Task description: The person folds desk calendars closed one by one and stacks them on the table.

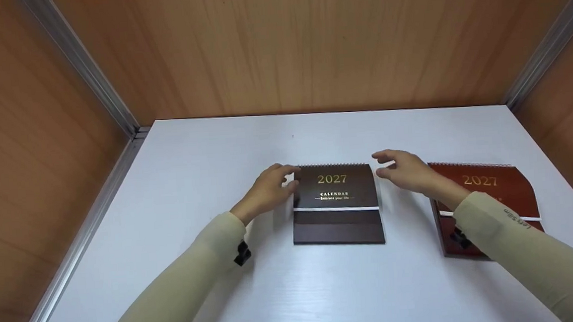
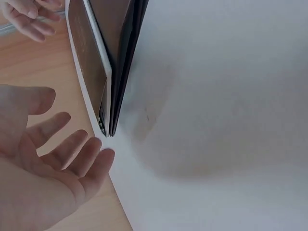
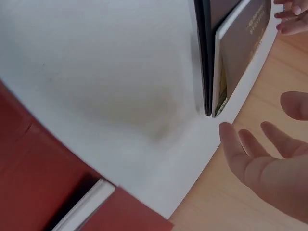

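A dark brown spiral-bound desk calendar (image 1: 337,222) marked 2027 lies flat on the white table, its rings at the far edge. My left hand (image 1: 268,191) is at its upper left corner, fingers loosely bent and gripping nothing. In the left wrist view, the left hand (image 2: 57,163) has its fingers spread near the calendar's (image 2: 89,48) ringed end. To the calendar's right, my right hand (image 1: 404,171) hovers a short way off, thumb and fingers apart. The right wrist view shows that hand (image 3: 269,163) holding nothing, near the brown calendar (image 3: 240,48).
A red-brown 2027 calendar (image 1: 486,181) lies at the right, partly covered by my right forearm. The white table (image 1: 216,145) meets wooden panels (image 1: 279,47) at the back and sides. A metal rail (image 1: 94,182) runs along the left edge.
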`<move>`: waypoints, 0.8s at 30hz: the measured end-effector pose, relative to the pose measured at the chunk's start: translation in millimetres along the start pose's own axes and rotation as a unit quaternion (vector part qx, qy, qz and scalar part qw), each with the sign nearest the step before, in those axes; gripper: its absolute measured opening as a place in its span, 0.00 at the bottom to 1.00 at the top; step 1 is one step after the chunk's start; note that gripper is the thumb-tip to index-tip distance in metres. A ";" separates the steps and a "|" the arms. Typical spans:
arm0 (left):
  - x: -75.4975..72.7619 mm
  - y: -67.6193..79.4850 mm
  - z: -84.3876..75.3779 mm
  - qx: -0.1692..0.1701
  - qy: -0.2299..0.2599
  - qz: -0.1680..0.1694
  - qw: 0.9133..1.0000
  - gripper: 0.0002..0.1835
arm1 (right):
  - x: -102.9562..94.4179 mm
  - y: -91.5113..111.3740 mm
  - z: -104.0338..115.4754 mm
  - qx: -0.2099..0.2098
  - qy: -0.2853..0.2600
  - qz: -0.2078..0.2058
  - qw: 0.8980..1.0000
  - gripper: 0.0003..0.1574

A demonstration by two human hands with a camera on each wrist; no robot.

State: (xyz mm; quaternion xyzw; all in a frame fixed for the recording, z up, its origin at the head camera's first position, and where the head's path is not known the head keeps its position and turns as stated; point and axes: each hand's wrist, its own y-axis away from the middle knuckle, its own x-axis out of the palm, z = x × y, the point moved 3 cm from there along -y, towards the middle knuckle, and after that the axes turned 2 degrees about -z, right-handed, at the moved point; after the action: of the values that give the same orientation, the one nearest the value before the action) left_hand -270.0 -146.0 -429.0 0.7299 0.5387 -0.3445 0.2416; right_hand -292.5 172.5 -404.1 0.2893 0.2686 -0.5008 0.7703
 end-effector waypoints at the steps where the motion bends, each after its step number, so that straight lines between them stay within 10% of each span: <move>1: -3.1 1.2 1.7 -0.006 0.008 -0.004 1.000 0.23 | -2.1 1.7 -1.2 0.014 -0.034 0.011 0.999 0.38; 6: -12.0 10.4 11.0 -0.070 0.102 0.023 0.992 0.28 | -6.1 8.9 -12.1 0.114 -0.268 0.086 0.953 0.44; 9: -11.0 16.5 16.4 -0.124 0.203 0.054 0.970 0.31 | -5.1 12.8 -19.1 0.175 -0.378 0.102 0.903 0.44; 12: -7.0 20.3 20.7 -0.166 0.292 0.078 0.939 0.33 | -3.3 15.1 -25.0 0.201 -0.427 0.100 0.876 0.42; 19: 5.2 21.6 24.9 -0.218 0.398 0.101 0.885 0.35 | 3.8 18.1 -33.9 0.214 -0.463 0.102 0.854 0.32; 24: 10.4 20.7 23.7 -0.230 0.436 0.108 0.864 0.34 | 10.1 19.0 -35.3 0.223 -0.473 0.114 0.845 0.30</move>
State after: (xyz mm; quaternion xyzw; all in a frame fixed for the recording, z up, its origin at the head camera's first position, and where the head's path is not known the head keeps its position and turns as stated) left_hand -254.2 -162.9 -452.6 0.7829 0.5710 0.1703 0.1790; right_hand -275.8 197.8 -432.1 0.2093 -0.2824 -0.5320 0.7704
